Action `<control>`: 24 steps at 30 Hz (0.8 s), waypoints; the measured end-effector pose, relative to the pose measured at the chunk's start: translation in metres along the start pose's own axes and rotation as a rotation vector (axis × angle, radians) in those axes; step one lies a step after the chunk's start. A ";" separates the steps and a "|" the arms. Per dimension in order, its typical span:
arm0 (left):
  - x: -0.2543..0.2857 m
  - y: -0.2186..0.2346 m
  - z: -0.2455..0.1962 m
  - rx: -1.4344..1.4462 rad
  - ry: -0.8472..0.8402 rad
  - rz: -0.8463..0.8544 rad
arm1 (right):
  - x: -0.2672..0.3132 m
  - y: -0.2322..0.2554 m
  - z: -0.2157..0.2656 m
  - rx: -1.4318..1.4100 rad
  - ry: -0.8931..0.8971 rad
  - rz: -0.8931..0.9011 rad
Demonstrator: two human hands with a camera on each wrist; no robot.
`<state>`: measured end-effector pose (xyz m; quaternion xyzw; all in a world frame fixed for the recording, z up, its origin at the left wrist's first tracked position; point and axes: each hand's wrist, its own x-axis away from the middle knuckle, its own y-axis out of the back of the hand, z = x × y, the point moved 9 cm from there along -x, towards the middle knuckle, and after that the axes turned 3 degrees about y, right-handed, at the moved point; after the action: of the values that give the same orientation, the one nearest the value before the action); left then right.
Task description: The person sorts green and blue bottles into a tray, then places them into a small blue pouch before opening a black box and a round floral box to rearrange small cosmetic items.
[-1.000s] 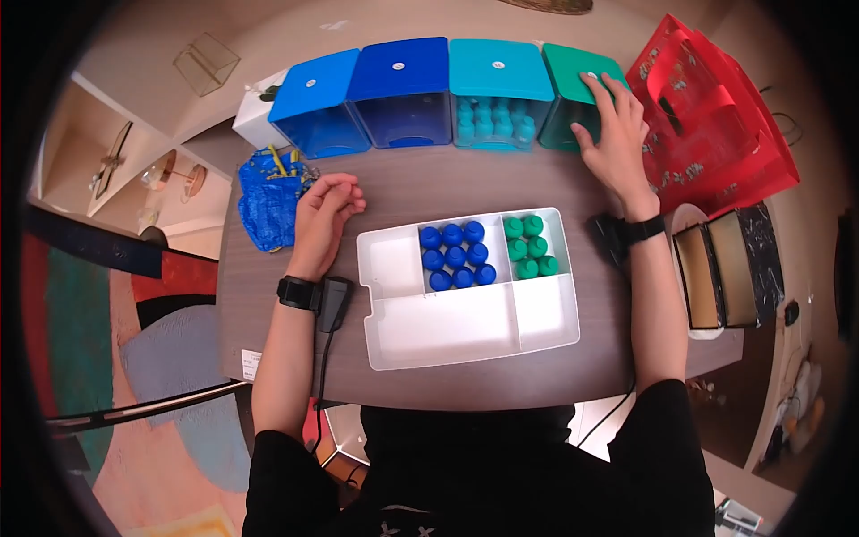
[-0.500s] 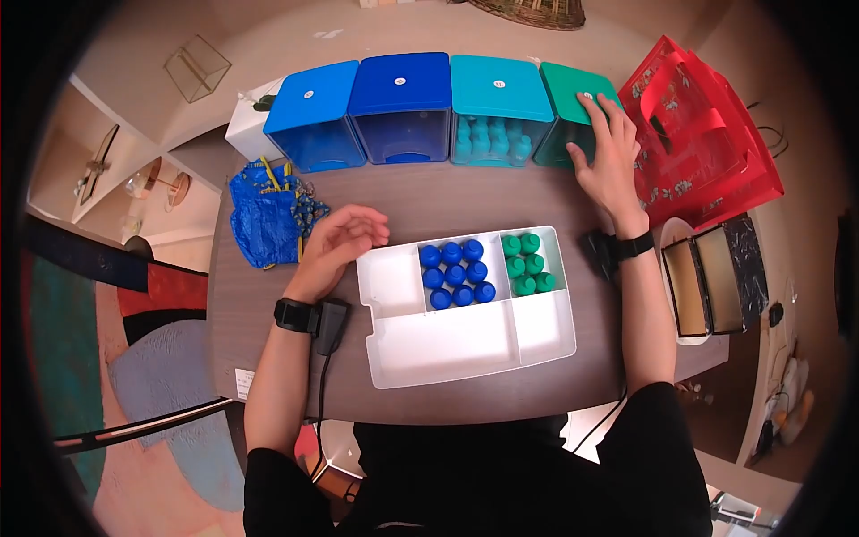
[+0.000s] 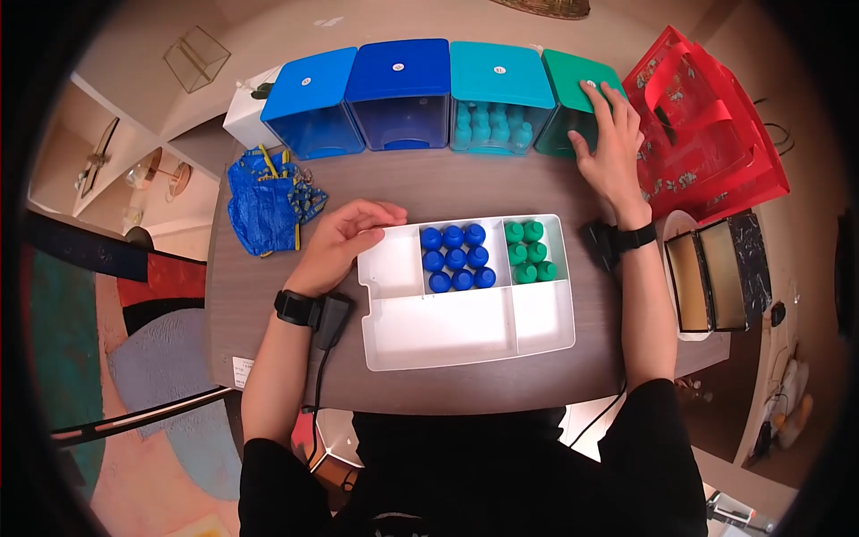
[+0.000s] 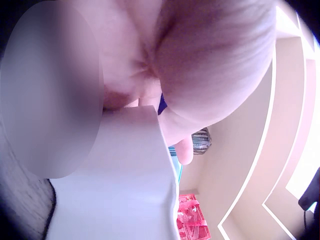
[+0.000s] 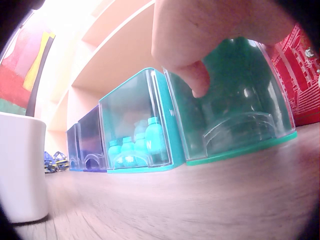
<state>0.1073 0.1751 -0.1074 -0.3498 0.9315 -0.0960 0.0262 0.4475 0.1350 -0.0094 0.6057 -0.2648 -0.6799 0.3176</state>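
Note:
My right hand [image 3: 611, 148] rests on the rightmost box, a green lidded box [image 3: 559, 67], with its fingers on the lid and its thumb at the clear front [image 5: 245, 95]. At the far left corner of a white divided tray [image 3: 438, 331], my left hand [image 3: 344, 242] touches the rim, its thumb over the corner and its fingers along the back wall. Blue bottles [image 3: 455, 258] stand in the tray's middle back compartment. Green bottles [image 3: 534, 251] stand in the back right one. In the left wrist view the tray's white wall [image 4: 125, 165] runs just below the hand.
Left of the green box stand a teal box [image 3: 501, 76] with teal bottles [image 5: 135, 145] inside, a dark blue box [image 3: 398, 80] and a lighter blue box [image 3: 309, 89]. A crumpled blue bag [image 3: 259, 206] lies at left. A red gift bag [image 3: 707, 134] stands at far right.
My left hand has moved right, from beside the tray to its far left corner. My right hand stays on the green box. The head view tilts slightly between frames.

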 end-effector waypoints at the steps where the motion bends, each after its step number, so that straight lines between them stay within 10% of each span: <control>1: 0.000 0.001 0.000 -0.017 0.025 -0.039 | -0.001 -0.001 -0.001 0.006 0.002 0.000; 24: 0.000 0.002 0.000 -0.078 0.024 -0.032 | 0.000 0.002 -0.005 -0.048 0.025 -0.009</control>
<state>0.1065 0.1765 -0.1081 -0.3642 0.9291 -0.0644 -0.0004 0.4530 0.1341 -0.0082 0.6075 -0.2416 -0.6797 0.3325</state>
